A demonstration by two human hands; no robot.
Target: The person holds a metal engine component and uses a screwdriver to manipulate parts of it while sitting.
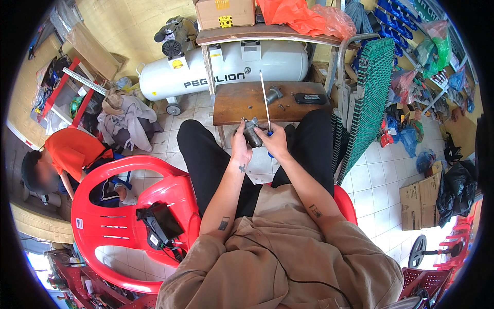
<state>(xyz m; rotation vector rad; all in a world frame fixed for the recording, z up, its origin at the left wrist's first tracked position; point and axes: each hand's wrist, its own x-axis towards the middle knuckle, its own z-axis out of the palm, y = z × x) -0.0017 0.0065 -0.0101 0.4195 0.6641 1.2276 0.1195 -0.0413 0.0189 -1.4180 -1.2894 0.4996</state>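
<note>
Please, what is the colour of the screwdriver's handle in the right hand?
The screwdriver's handle is blue, best seen in the head view.

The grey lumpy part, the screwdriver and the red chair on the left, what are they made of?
Grey part: probably metal, since it's dull grey with bright glints. Screwdriver: likely smooth steel shaft, pale and shiny; handle perhaps blue plastic. Red chair: looks like moulded plastic, glossy with slots.
</note>
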